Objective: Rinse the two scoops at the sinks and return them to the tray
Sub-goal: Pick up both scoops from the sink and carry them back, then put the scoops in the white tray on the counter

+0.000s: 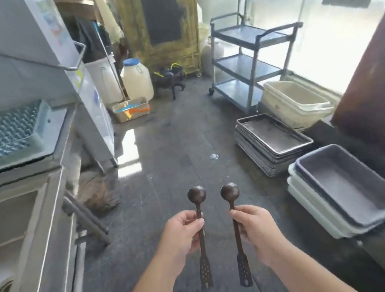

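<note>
Commercial kitchen, steel sink [13,216], stacked trays [272,141], cart [249,66]

Two bare forearms come up from the bottom edge, with no sleeve, cuff or glove on either as far as they show. The left hand [181,234] and right hand [254,226] are also uncovered: no ring, watch or band shows at fingers or wrists. The fingernails are short and plain, without polish.
</note>
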Tool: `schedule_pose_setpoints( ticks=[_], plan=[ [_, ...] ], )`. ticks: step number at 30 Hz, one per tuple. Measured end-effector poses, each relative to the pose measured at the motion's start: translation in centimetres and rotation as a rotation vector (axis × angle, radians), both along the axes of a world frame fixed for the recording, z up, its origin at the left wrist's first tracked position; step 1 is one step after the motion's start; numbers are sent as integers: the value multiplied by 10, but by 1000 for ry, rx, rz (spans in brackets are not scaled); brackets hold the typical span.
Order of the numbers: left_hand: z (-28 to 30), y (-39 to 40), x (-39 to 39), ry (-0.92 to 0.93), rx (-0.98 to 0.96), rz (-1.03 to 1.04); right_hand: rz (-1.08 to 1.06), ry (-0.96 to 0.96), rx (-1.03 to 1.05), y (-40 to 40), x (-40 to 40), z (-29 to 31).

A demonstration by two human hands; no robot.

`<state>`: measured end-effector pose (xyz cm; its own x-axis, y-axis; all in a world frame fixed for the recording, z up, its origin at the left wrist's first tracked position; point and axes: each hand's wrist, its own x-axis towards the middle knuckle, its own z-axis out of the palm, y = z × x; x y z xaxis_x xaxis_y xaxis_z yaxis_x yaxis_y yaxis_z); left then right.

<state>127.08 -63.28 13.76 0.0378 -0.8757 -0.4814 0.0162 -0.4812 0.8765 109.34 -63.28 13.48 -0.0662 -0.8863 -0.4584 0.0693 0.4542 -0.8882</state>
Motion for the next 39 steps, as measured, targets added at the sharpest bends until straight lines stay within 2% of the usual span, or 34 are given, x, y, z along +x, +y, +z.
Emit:
schedule_pose_setpoints(
  ticks=[7,14,23,30,39],
  plan=[
    [-1,-14,-193,38,14,-285,-251,18,-35,32,-195,-10],
    [-6,-13,-353,19,42,-617,-625,61,11,86,-330,-6],
    [-22,-30,-515,14,38,-989,-1012,116,86,122,-443,-7],
    [-19,-93,-627,-84,-27,-1241,-1225,97,112,80,-524,-4],
    [-5,-132,-747,-158,-138,-1346,-1326,57,87,38,-608,6]
  ],
)
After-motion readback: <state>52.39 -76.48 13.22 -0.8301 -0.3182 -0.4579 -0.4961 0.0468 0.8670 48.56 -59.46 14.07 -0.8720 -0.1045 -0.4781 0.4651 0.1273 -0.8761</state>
